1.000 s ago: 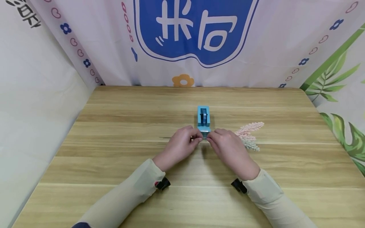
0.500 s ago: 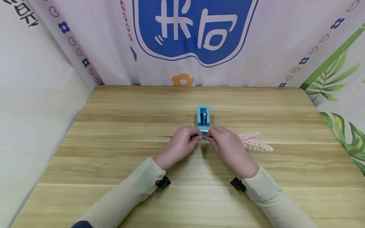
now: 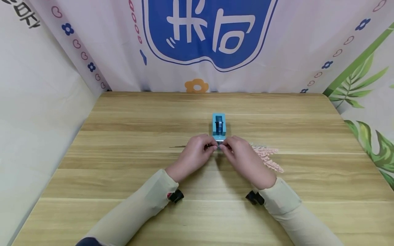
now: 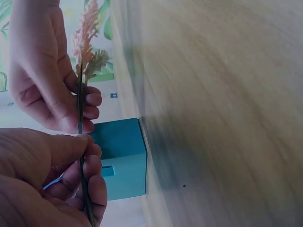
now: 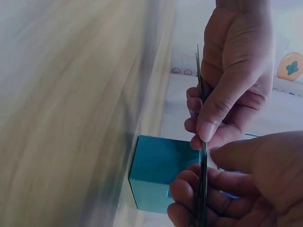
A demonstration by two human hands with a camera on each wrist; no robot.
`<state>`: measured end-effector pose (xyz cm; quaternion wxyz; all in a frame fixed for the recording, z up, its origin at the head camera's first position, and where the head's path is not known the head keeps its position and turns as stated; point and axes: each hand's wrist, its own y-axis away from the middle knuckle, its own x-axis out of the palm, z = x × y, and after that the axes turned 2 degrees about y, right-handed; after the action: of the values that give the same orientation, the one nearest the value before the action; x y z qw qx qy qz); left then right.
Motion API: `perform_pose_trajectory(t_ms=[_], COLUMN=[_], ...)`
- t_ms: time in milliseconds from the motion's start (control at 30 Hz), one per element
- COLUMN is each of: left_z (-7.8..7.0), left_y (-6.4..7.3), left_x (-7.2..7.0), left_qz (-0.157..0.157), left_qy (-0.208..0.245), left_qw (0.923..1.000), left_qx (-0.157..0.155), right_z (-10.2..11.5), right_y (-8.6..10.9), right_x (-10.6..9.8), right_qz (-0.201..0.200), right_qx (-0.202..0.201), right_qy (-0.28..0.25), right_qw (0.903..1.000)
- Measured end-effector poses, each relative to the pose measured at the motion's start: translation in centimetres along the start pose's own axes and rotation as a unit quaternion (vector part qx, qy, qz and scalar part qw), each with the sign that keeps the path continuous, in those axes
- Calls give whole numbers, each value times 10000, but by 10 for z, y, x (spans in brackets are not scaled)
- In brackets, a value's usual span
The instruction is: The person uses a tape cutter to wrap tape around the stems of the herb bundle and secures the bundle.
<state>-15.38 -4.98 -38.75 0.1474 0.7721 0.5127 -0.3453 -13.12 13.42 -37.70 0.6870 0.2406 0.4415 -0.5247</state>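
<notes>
Flower sprigs (image 3: 267, 158), pale pink and grey-green with thin dark stems (image 4: 81, 106), are held level between both hands. My left hand (image 3: 195, 155) pinches the stems between thumb and fingers, and their thin ends stick out to its left. Close beside it, my right hand (image 3: 247, 162) grips the stems nearer the blossoms with curled fingers. A shiny band, seemingly clear tape, shows on the stems between the hands in the left wrist view. Right behind the fingertips stands a blue tape dispenser (image 3: 219, 119) with a roll in it; the hands partly cover its front.
The wooden table (image 3: 123, 164) carries the dispenser near its middle. A white printed cloth (image 3: 123, 51) hangs along the back edge, with more cloth at both sides. Small black cameras sit at the left wrist (image 3: 176, 196) and right wrist (image 3: 255, 197).
The blossoms have swung round as the stems turn, more pink showing, then some grey-green again behind it. My right hand has shifted slightly left, closer to my left hand, which stays nearly still.
</notes>
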Motion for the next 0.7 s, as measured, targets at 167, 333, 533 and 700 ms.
perform_pose_trajectory(t_ms=[167,333,533,700], left_z=[0,1,0,-1], left_y=[0,1,2,2], left_x=[1,1,1,0], left_qz=[-46,-102,-115,-97], left_qy=[25,20,74,73], left_qw=[9999,9997,9997,9999], left_qx=[87,204,198,96], right_z=[1,1,1,0], right_y=[-6,-11,-14,-15], right_x=[0,-1,-1,0], right_qz=[151,189,137,124], right_qx=[283,440,567,608], right_qy=[-268,-463,-606,-647], right_qw=[9991,9978,9965,9960])
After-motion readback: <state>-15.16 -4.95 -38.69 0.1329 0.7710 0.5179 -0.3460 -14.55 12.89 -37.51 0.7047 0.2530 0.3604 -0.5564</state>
